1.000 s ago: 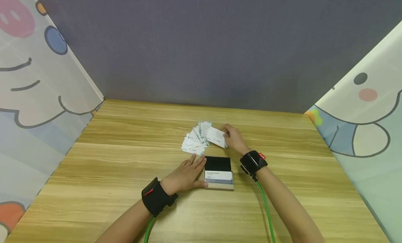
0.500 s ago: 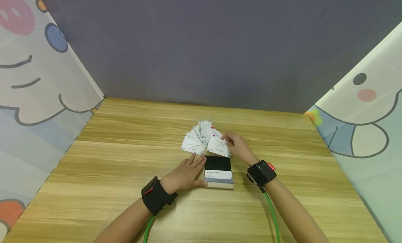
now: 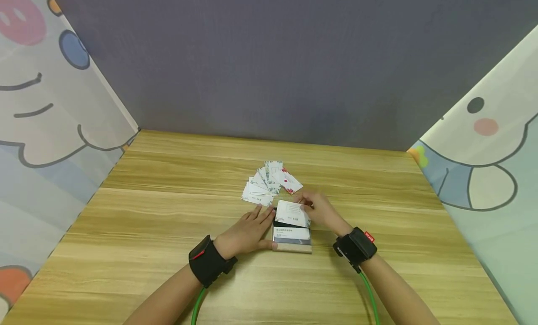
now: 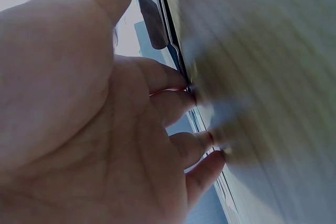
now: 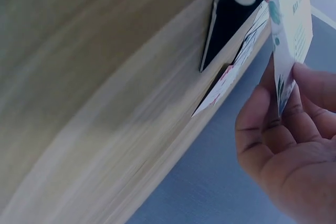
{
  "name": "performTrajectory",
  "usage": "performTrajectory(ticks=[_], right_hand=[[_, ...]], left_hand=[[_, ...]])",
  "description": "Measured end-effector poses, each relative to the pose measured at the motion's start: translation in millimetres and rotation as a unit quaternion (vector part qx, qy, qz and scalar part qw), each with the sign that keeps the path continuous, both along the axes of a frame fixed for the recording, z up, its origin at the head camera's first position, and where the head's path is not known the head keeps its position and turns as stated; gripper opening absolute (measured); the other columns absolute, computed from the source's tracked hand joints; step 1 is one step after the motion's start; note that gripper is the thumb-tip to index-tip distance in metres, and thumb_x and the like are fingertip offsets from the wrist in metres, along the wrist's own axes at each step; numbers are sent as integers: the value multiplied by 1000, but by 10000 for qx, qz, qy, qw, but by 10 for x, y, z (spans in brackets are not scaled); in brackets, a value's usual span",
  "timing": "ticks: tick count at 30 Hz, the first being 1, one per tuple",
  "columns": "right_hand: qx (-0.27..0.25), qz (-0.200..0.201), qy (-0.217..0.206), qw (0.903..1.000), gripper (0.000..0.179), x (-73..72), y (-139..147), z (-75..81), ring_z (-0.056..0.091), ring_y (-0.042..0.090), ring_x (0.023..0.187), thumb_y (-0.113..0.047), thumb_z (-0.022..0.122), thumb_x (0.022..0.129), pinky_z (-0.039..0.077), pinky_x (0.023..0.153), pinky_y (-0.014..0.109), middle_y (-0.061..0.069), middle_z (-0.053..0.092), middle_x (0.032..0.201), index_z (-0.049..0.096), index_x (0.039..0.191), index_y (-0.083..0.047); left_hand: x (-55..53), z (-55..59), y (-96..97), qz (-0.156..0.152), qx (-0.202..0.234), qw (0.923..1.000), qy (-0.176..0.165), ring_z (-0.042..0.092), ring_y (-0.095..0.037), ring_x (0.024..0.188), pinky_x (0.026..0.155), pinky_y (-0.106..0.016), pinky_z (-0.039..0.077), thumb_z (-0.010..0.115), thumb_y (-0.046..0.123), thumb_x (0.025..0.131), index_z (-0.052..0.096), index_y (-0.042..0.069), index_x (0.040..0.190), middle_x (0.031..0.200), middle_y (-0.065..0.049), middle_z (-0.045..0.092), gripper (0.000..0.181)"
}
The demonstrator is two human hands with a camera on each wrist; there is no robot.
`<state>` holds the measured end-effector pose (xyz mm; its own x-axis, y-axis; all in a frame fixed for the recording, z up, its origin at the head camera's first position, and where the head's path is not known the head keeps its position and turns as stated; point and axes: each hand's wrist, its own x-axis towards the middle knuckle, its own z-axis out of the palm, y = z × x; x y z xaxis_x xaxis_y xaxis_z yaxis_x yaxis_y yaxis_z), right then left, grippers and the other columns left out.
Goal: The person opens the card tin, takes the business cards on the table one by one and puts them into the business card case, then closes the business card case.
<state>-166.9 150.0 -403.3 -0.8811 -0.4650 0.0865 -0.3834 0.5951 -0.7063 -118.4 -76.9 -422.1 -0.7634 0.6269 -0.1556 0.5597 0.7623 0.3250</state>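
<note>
A black business card holder [image 3: 293,248] lies on the wooden table, with a white-and-grey printed label or card across its lower part. At its left side my left hand [image 3: 245,234] rests with fingers spread, the thumb touching the holder's edge. Between thumb and fingers, my right hand [image 3: 322,210] pinches a white business card [image 3: 292,215], tilted over the holder's upper half. That business card [image 5: 295,24] shows green leaf print in the right wrist view. Beyond the holder lie several fanned white cards [image 3: 256,193] and one red-patterned card [image 3: 291,181].
The wood-grain table [image 3: 168,213] meets a grey panel [image 3: 269,73] at the back. Cartoon-printed sheets [image 3: 496,143] stand at both sides. A green cable [image 3: 370,297] trails from each wrist strap.
My right hand has drawn the pinched business card off the fan, toward me and over the holder. The red-patterned card beneath has come into view. My left hand stays in place.
</note>
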Motion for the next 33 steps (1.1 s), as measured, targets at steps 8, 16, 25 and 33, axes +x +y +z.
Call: performTrajectory(ticks=[8,16,25,33], right_hand=[[223,179,-153,9995,20,56,-1,-51,54,11,72,10,53,83,44,62,20,7,64,83,65,91,-3],[508,404,-407,9971,17,101,7,-62,51,10,71,7,53,85,42,60,20,6,62,80,64,93,-3],[702,782,-530,9931,14,128,24,-90,52,9,71,5,54,86,43,60,20,6,61,80,64,92,-2],[643,993,-648,9909,12,157,21,-74,52,9,69,5,57,84,45,60,19,5,61,79,65,90,-1]], left_hand=[[-4,7,3,44,9,10000,-55,15,-40,138,107,-48,26,53,51,86,26,1,143,152,-13,19,81],[4,18,5,44,-22,10000,-65,16,-40,138,107,-47,26,53,52,86,26,1,143,152,-13,20,81],[4,17,7,73,-36,9999,-125,15,-39,139,108,-47,26,53,51,86,27,2,143,152,-11,19,80],[4,22,8,47,-17,9999,-107,15,-39,138,107,-47,26,53,51,86,27,2,143,152,-12,18,80]])
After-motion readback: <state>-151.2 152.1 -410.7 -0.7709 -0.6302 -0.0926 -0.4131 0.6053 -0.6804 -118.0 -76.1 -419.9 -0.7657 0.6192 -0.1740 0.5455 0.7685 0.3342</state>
